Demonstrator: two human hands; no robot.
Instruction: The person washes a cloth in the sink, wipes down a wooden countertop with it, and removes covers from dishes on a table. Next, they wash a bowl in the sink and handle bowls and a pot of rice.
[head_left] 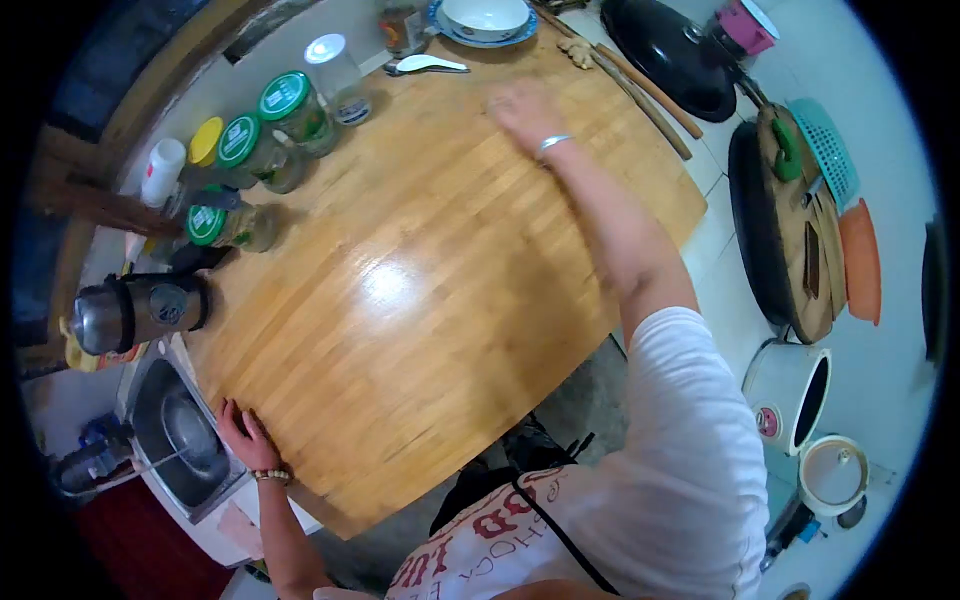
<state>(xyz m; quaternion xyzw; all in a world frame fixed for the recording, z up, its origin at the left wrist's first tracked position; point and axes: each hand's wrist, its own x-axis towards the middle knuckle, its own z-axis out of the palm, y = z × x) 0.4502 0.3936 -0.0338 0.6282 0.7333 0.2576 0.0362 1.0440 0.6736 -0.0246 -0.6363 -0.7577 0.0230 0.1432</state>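
Note:
My left hand (246,436), with a beaded bracelet at the wrist, rests on the edge of the wooden tabletop (430,310) beside the sink. Its fingers are stretched out and it holds nothing. Far across the board, my right hand (526,116) is low over or on the wood, a silver bangle at its wrist. Motion smears its fingers, so I cannot make out whether anything is under them. Nearest to it are a white spoon (430,63), a patterned bowl (486,18) on a blue-rimmed plate (440,20), and a piece of ginger (577,53).
Several green-lidded jars (300,115) and a metal flask (140,310) line the left side. A steel sink (180,430) adjoins the lower left corner. Wooden sticks (650,95) lie along the right edge. Beyond are a black wok lid (665,50) and a round chopping board (800,230).

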